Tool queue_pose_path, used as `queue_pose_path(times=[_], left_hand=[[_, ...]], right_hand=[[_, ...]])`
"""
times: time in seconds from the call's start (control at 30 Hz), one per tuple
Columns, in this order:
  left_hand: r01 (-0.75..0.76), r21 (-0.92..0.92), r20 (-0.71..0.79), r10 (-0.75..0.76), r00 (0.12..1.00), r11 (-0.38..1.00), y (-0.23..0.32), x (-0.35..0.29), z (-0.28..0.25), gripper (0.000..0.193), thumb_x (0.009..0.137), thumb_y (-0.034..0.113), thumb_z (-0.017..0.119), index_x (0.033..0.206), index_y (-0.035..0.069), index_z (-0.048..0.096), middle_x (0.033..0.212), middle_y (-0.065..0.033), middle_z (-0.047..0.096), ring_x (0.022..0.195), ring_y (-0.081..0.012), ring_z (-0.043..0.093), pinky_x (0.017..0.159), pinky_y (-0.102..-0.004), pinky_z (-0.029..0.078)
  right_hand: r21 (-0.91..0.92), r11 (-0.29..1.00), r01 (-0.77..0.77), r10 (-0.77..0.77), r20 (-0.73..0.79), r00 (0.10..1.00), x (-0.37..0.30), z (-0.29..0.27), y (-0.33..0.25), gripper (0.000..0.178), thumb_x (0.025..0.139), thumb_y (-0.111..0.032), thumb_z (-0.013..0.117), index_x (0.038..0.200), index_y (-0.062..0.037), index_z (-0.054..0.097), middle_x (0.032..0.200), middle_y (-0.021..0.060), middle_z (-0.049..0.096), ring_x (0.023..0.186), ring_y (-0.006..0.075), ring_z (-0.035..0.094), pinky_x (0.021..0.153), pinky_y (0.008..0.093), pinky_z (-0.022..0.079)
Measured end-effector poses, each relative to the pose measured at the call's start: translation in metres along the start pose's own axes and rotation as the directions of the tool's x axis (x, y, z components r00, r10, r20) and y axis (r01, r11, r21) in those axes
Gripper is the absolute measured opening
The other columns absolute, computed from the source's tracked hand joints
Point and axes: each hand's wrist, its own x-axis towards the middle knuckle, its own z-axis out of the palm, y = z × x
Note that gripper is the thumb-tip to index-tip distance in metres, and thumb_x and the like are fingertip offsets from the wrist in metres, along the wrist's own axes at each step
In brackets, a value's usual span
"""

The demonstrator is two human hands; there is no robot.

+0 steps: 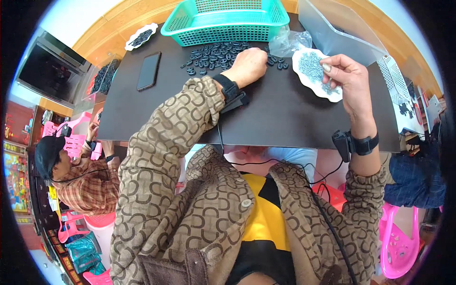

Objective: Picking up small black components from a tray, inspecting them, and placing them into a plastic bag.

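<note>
A loose pile of small black oval plastic pieces [213, 56], each with holes in it, lies on the dark table [275, 114]. My left hand [248, 66] rests at the right part of this pile, fingers curled in and turned away, so whatever they hold is hidden. To the right sits a white scalloped dish [336, 98] with many tiny silvery metal parts [309, 65], too small to name. Above its right side is my right hand [349, 78], thumb and forefinger pinched together. Anything between those fingertips is too small to make out. Both wrists wear black straps with small devices.
Behind the pile stands a green basket [223, 36]. A crumpled clear bag [287, 42] and a translucent box [351, 38] are by the dish. At left lie a phone [149, 71] and a small dish [129, 46] of black pieces. Another person [90, 185] sits further left.
</note>
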Motion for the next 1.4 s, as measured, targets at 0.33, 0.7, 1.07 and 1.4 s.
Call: queue_pose_path(times=[0.33, 0.7, 1.07, 1.4], left_hand=[[-0.251, 0.113, 0.115, 0.239, 0.964, 0.961, 0.038, -0.004, -0.003, 0.011, 0.097, 0.008, 0.078, 0.095, -0.002, 0.08, 0.102, -0.0276, 0.084, 0.101, -0.0517, 0.084, 0.091, -0.0628, 0.07], [-0.072, -0.113, 0.191, 0.092, 0.977, 0.991, 0.035, -0.034, -0.015, 0.024, 0.099, 0.009, 0.083, 0.119, 0.001, 0.092, 0.112, -0.0228, 0.085, 0.111, -0.0483, 0.084, 0.103, -0.0583, 0.069], [-0.168, -0.094, 0.069, 0.174, 0.982, 0.981, 0.068, -0.049, -0.005, 0.016, 0.101, 0.01, 0.079, 0.099, -0.005, 0.084, 0.119, -0.03, 0.079, 0.105, -0.0552, 0.081, 0.095, -0.0649, 0.068], [-0.182, -0.114, 0.365, 0.211, 0.907, 0.977, 0.179, -0.118, -0.069, 0.081, 0.099, 0.072, 0.091, 0.105, -0.008, 0.083, 0.118, -0.0274, 0.075, 0.11, -0.0513, 0.079, 0.099, -0.0609, 0.068]], right_hand=[[0.087, 0.994, -0.06, 0.061, -0.011, 0.998, -0.033, 0.008, 0.008, 0.016, 0.117, -0.005, 0.082, 0.127, 0.0017, 0.092, 0.093, 0.0027, 0.083, 0.076, 0.0056, 0.068, 0.068, 0.0216, 0.051], [0.191, 0.98, -0.049, 0.053, -0.015, 0.998, -0.062, 0.02, 0.006, 0.016, 0.117, -0.003, 0.082, 0.129, 0.0046, 0.089, 0.094, 0.007, 0.084, 0.076, 0.0084, 0.07, 0.07, 0.0226, 0.053], [0.228, 0.973, -0.032, 0.044, -0.051, 0.998, -0.085, 0.007, 0.007, 0.016, 0.118, -0.004, 0.081, 0.129, 0.0055, 0.088, 0.099, 0.0084, 0.085, 0.082, 0.0108, 0.074, 0.071, 0.0231, 0.055], [0.234, 0.972, -0.022, 0.044, -0.088, 0.995, -0.13, -0.015, 0.007, 0.013, 0.114, -0.004, 0.086, 0.125, 0.0013, 0.091, 0.096, 0.0045, 0.085, 0.078, 0.0081, 0.073, 0.069, 0.0222, 0.054]])
